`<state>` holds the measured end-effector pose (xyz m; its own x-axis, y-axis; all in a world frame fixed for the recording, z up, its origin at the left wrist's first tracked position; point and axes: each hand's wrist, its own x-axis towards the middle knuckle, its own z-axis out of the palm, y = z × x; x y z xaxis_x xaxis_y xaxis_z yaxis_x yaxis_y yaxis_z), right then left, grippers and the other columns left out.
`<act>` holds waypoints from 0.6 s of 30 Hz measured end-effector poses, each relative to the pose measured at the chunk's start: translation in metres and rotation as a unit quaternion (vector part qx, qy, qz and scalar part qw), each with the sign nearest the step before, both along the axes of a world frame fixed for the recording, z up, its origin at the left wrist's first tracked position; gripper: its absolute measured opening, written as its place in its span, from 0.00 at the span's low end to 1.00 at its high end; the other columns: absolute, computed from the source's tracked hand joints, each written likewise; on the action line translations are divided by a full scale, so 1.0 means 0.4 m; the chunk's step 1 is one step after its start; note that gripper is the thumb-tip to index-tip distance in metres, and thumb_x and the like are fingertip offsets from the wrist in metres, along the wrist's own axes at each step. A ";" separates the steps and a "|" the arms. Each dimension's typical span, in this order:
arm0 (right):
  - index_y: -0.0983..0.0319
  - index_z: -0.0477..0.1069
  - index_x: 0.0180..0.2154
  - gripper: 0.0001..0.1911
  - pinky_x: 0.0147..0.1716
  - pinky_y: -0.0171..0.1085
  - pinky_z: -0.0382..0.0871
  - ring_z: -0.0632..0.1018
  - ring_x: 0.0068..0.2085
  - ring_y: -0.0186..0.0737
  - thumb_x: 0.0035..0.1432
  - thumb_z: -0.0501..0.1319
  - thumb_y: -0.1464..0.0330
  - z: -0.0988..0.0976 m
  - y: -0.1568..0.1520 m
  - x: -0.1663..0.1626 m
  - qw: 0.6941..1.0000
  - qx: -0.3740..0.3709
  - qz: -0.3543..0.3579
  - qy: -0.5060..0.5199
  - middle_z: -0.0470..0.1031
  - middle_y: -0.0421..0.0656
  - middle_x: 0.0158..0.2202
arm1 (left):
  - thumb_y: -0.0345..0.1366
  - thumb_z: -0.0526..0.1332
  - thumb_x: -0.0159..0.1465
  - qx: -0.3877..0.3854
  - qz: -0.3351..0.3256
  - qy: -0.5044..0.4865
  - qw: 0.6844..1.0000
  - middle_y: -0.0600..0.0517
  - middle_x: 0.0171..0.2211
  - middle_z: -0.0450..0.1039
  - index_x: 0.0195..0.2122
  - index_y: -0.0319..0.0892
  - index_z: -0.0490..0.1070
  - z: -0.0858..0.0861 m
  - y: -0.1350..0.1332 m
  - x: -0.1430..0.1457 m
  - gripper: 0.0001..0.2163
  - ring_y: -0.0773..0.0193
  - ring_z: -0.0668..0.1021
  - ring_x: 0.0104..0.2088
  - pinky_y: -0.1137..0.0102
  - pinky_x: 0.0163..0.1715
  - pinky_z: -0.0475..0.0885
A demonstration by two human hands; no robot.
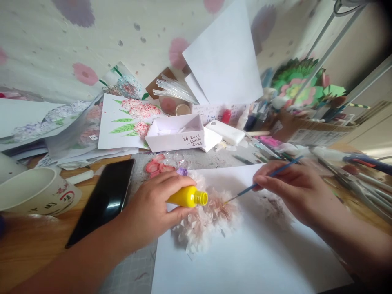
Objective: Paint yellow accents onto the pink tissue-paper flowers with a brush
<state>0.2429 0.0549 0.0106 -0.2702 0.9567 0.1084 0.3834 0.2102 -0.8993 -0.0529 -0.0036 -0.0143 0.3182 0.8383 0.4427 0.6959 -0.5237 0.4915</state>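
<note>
In my left hand (156, 200) lies a yellow paint bottle (186, 197), uncapped and tilted on its side, its mouth toward the right. My right hand (290, 188) pinches a thin blue paintbrush (260, 182). The yellow-tipped bristles touch the middle of a pale pink paper flower (223, 210). More fluffy white-pink petals (196, 232) spread below and left of it, beneath the bottle. All this sits on a large white sheet of paper (245, 261). Another petal cluster (274, 208) is partly covered by my right hand.
A black phone (104, 196) and a paper bowl (33, 194) stand at the left. Behind are a white box (176, 134), a white power bank (226, 132) and painted flower sheets (122, 122). Brushes and tools (364, 183) crowd the right side.
</note>
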 end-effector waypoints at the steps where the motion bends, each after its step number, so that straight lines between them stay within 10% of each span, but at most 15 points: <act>1: 0.57 0.80 0.25 0.15 0.30 0.34 0.68 0.77 0.29 0.37 0.51 0.71 0.53 0.000 0.000 0.000 1.000 -0.002 0.001 0.003 0.80 0.41 0.26 | 0.33 0.70 0.58 0.000 0.000 0.000 1.000 0.58 0.40 0.79 0.45 0.51 0.72 -0.002 -0.001 -0.001 0.15 0.63 0.79 0.40 0.70 0.42 0.70; 18: 0.56 0.79 0.24 0.14 0.27 0.34 0.67 0.75 0.27 0.36 0.47 0.73 0.53 -0.001 0.006 -0.003 0.997 -0.056 -0.005 0.061 0.79 0.41 0.24 | 0.35 0.71 0.58 0.016 0.001 0.012 1.000 0.58 0.42 0.79 0.45 0.52 0.72 -0.009 0.001 0.000 0.16 0.63 0.80 0.41 0.71 0.42 0.70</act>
<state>0.2417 0.0571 0.0103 -0.2525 0.9671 0.0326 0.2721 0.1033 -0.9567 -0.0528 -0.0031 -0.0180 0.3272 0.8251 0.4606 0.7088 -0.5366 0.4578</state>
